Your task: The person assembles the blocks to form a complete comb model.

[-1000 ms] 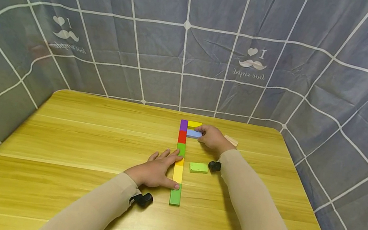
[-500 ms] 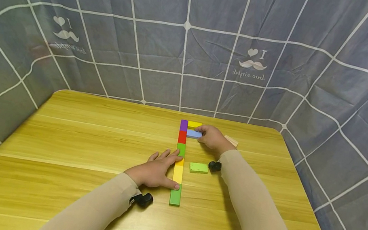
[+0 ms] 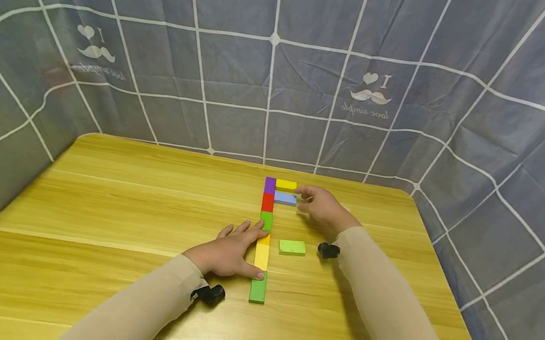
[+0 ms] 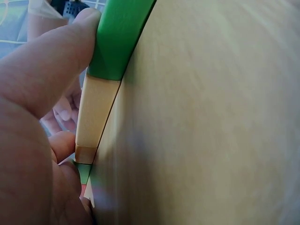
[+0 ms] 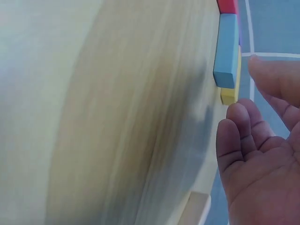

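Observation:
A straight column of coloured blocks runs away from me, with a purple block (image 3: 270, 185), a red block (image 3: 268, 202) and a green block (image 3: 258, 290) among them. My left hand (image 3: 227, 251) rests on its left side, fingers spread, thumb on the near green block and fingertips farther up. At the far end, a yellow block (image 3: 286, 186) and a blue block (image 3: 285, 198) stick out rightward, a gap between them. My right hand (image 3: 323, 206) hovers just right of these two, fingers loosely bent and holding nothing; the right wrist view shows it apart from the blue block (image 5: 226, 49).
A lime-green block (image 3: 292, 247) lies alone to the right of the column. In the right wrist view a pale wooden block (image 5: 194, 211) lies near the right hand; in the head view that hand mostly hides it. A grey curtain (image 3: 215, 62) hangs behind the table.
My right hand has let go of the blue block and moved slightly right, away from it. The left hand and the blocks have stayed put; the head view has shifted a little.

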The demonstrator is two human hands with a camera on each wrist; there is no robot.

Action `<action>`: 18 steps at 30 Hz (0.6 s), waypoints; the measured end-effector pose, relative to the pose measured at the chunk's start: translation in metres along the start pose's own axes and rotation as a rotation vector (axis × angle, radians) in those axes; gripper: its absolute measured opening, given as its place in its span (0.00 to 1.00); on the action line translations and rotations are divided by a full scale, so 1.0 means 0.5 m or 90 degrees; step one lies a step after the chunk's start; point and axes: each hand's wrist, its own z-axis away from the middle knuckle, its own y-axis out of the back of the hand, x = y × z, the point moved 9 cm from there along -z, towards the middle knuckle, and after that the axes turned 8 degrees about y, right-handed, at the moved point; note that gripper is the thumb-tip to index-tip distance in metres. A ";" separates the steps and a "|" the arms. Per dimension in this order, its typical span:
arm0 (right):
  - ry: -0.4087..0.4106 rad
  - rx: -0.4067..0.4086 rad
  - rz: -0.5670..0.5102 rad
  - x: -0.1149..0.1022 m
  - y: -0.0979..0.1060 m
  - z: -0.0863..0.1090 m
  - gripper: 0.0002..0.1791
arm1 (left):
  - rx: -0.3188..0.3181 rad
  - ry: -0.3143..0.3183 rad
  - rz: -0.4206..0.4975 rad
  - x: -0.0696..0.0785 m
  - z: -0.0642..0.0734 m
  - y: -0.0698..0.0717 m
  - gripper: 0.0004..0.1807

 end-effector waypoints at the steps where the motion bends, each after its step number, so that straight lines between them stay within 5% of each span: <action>1: 0.004 -0.001 0.006 -0.001 0.002 0.005 0.25 | -0.002 0.000 0.002 0.000 0.000 0.000 0.55; 18: 0.042 -0.077 0.007 -0.019 -0.024 0.101 0.24 | -0.004 0.000 0.009 0.005 0.004 0.002 0.54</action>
